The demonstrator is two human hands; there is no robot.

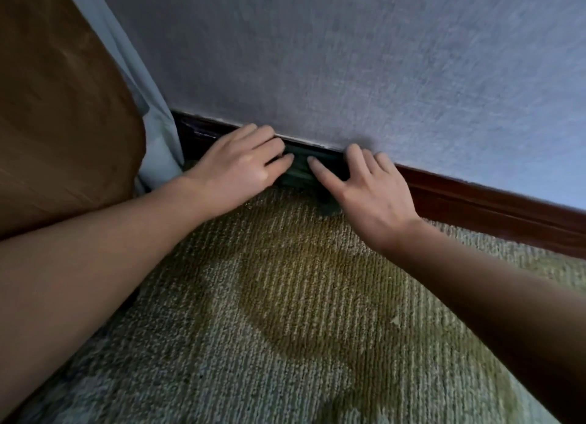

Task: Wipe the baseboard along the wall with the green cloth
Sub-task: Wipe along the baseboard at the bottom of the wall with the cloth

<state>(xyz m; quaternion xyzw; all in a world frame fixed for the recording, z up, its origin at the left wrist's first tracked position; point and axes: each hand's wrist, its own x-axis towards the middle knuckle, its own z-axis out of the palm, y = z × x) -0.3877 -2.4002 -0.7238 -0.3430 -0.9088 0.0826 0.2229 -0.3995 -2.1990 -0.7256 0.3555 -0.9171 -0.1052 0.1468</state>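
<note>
Pressing green cloth [296,170] against baseboard [475,198], under both hands' fingers [276,151]

Both hands flat, fingers straight, pressing the cloth [296,170] against the baseboard [475,198] just above the carpet [285,296]. Left hand [237,166] covers the cloth's left end, fingertips at the baseboard's top edge. Right hand [374,192] is on the right end, thumb across the cloth, fingertips touching the wall [348,59]. Cloth is dark green, mostly hidden. Brown fabric [63,106] and a pale blue drape [139,90] at left; the drape covers the baseboard's end.
</note>
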